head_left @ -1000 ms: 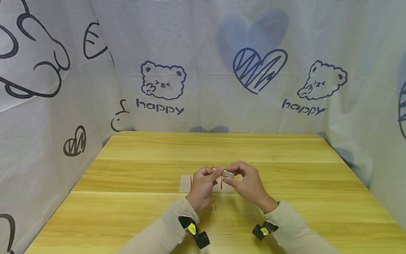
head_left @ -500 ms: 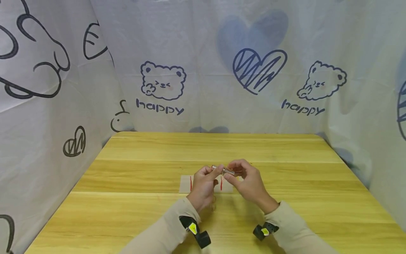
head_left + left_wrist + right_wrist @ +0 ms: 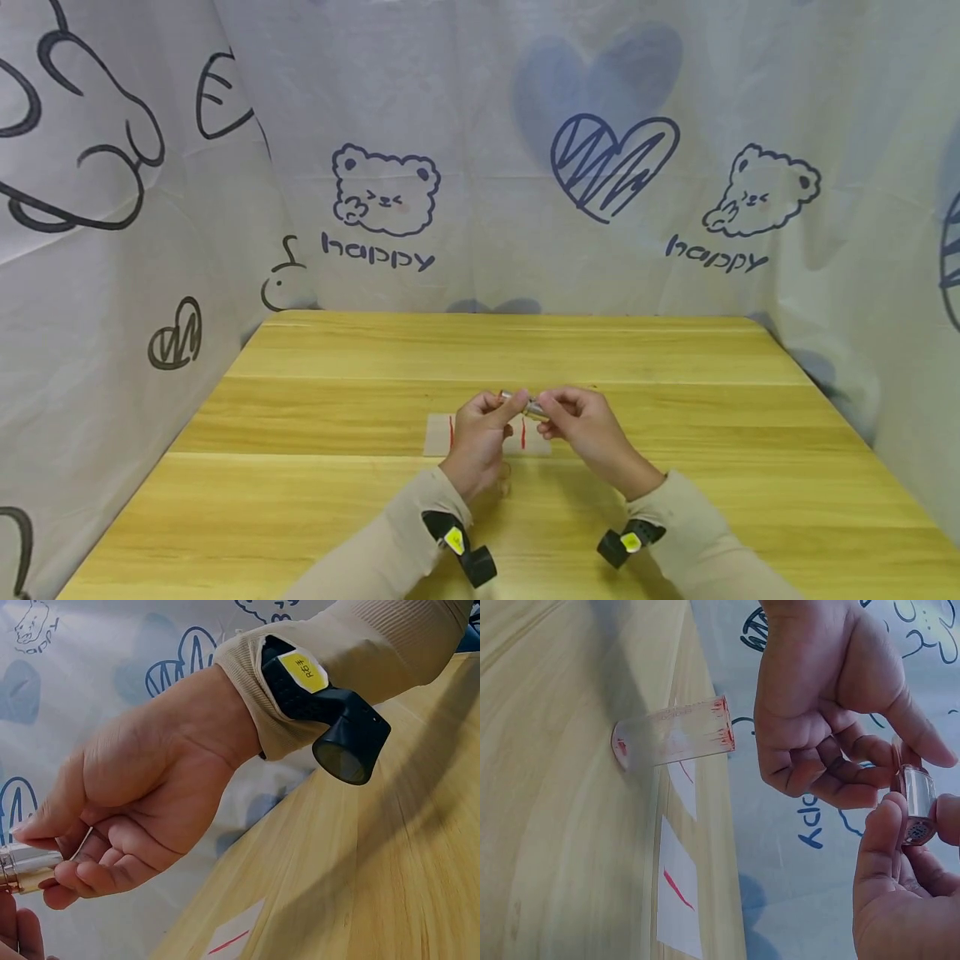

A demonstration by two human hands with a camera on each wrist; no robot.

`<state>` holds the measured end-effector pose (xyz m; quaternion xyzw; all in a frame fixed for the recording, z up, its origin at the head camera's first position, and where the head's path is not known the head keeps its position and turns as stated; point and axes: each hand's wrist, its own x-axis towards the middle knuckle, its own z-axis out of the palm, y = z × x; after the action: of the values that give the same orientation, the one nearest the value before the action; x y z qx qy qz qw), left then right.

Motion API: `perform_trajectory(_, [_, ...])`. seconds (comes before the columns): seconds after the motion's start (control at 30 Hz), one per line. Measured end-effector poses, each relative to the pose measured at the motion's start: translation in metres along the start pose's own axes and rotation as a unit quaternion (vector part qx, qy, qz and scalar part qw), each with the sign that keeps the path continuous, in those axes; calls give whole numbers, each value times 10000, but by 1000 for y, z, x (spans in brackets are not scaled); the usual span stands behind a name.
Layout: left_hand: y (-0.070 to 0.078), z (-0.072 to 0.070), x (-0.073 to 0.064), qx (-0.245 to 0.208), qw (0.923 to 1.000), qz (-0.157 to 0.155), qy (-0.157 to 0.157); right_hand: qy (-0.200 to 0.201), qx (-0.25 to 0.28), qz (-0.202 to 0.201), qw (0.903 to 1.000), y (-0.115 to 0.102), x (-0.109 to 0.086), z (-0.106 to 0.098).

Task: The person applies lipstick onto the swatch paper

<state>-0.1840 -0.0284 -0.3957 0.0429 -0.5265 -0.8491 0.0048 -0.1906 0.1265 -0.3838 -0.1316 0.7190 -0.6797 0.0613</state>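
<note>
Between the two hands, above the table, is a small shiny silver-and-gold lipstick tube (image 3: 536, 409). My left hand (image 3: 474, 446) pinches its left end between thumb and fingers. My right hand (image 3: 596, 429) holds the right end, its thumb lying on top. In the left wrist view the right hand (image 3: 157, 772) grips the metallic tube (image 3: 36, 868), with left fingertips at the frame's edge. The right wrist view shows the tube (image 3: 921, 796) with a round printed end, between the left hand (image 3: 817, 705) and right hand (image 3: 892, 915).
A clear cylinder (image 3: 682, 735) with red smears stands on the wooden table (image 3: 300, 517), mostly hidden behind the left hand in the head view. Beneath the hands lies a pale strip (image 3: 437, 435) with red lines. White printed curtains (image 3: 472, 83) surround the table.
My right hand has turned on the tube: its thumb has moved from below to on top, covering more of the right end. The left hand keeps its pinch nearly in place.
</note>
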Motion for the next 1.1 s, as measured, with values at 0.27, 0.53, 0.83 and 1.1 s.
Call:
perform_trajectory(0.27, [0,1,0,407,9991,122,86,164,-64,-112,9998,-1,0,-1])
perform_trajectory(0.53, [0,-3,0,537,9979,-38,-372,140,-359,-37,9993,-3,-3,-3])
perform_trajectory(0.83, [12,-16,2,1560,9788,-166,-1319,120,-454,-12,9989,-3,-7,-13])
perform_trajectory(1.1, [13,-40,6,2686,9436,-139,-1932,131,-436,39,9990,6,-12,-23])
